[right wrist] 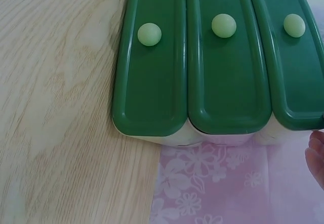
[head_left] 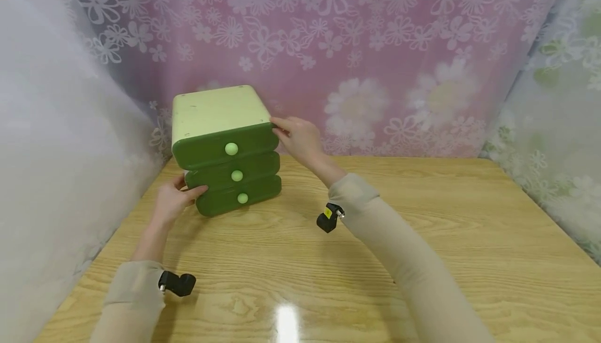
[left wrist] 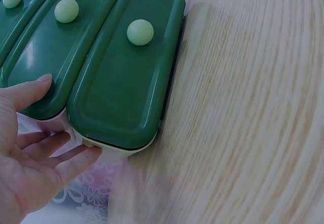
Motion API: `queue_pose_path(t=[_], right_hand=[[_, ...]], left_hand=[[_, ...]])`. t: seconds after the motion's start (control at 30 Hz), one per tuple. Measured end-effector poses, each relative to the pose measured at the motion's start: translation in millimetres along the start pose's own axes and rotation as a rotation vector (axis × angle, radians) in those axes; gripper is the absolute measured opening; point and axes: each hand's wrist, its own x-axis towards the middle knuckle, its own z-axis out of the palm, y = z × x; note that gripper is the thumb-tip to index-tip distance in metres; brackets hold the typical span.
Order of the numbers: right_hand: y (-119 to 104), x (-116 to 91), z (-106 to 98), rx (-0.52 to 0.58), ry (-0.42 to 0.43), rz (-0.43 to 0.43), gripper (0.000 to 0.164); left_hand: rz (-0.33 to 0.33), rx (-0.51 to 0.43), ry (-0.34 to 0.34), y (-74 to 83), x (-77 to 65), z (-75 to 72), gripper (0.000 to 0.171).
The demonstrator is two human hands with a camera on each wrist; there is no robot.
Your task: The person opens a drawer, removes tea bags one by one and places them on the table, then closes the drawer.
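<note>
There are two hands [head_left: 170,202] [head_left: 302,138], one cabinet [head_left: 218,112], three drawers [head_left: 204,156] [head_left: 213,178] [head_left: 218,203], three knobs [head_left: 231,149] [head_left: 237,175] [head_left: 242,198], two cameras [head_left: 178,284] [head_left: 327,220] and one table [head_left: 493,228].

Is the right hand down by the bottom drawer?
No, the right hand is at the upper right corner of the drawer unit.

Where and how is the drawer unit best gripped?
Probably by both sides of the drawer unit, hands coming from left and right: its body is wide and boxy, and its knobs sit on drawer fronts, which might slide out.
</note>
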Motion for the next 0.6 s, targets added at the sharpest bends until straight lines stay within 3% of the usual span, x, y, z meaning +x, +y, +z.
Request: queue_pose_path(t=[0.6], right_hand=[[15.3,-13.4,-13.3,0.005,0.058,-0.026,0.03]], left_hand=[[0.013,0.004,-0.039,5.3,4.6,15.1,0.077]])
